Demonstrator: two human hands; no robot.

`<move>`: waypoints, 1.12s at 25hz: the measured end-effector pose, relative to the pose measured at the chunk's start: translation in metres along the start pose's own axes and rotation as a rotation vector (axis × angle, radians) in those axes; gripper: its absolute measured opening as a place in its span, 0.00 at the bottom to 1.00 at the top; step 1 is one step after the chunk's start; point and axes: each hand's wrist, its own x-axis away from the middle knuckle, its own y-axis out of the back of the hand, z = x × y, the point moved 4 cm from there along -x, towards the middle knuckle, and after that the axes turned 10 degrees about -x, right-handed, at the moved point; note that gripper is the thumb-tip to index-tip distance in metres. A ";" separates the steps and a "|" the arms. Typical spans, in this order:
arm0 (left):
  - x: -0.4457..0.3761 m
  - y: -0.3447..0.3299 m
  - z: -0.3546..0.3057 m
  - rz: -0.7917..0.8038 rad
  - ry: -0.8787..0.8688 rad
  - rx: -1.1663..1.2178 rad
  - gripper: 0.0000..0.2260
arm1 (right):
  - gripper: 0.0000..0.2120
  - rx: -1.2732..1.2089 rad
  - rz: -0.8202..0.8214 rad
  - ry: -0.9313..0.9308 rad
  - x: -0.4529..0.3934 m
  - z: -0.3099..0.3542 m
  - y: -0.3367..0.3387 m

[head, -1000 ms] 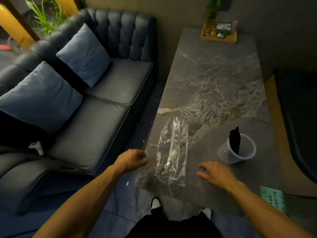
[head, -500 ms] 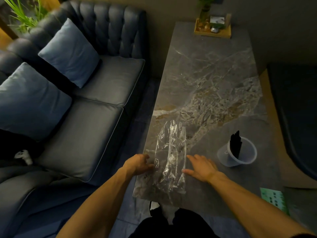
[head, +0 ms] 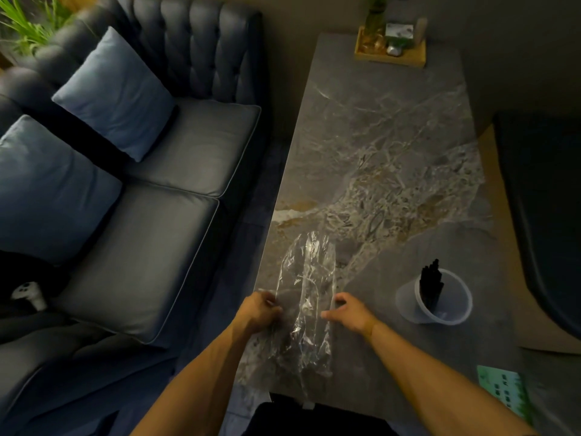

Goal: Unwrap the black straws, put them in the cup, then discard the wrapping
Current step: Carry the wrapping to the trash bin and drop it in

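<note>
- A crinkled clear plastic wrapping point(head: 306, 297) is lying flat along the near left part of the long grey marble-patterned table point(head: 393, 158), its near end hanging just past the table's near edge.
- The person's left hand point(head: 259, 313) is sitting at the wrapping's left edge, fingers curled in and closing on the film there; the pinch itself is partly hidden behind the knuckles.
- The person's right hand point(head: 349, 314) is resting at the wrapping's right edge, thumb pointing in toward the film and fingers bent; whether they are actually gripping the plastic cannot be told.
- The wrapping is running between the two hands, its far end reaching well beyond the fingertips and its near end trailing back under the wrists.
- A bundle of black straws point(head: 431, 286) is standing tilted inside a translucent plastic cup point(head: 440, 298), which is sitting on the table to the right of the wrapping, apart from the right hand.
- A wooden tray point(head: 390, 55) of small items is sitting at the far end of the table.
- A green printed card point(head: 503, 390) is lying at the table's near right corner.
- A dark leather sofa point(head: 151, 247) with two blue cushions point(head: 116, 89) is standing left of the table.
</note>
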 end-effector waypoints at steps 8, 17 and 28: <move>0.009 0.008 -0.015 0.007 0.008 0.274 0.02 | 0.17 -0.092 0.003 0.054 0.002 0.014 0.020; 0.032 0.026 -0.037 0.155 -0.082 0.447 0.07 | 0.08 -0.159 -0.185 0.299 0.045 0.027 0.064; 0.078 0.081 -0.091 0.046 -0.601 -0.552 0.10 | 0.04 -0.009 -0.523 0.541 0.177 0.030 0.050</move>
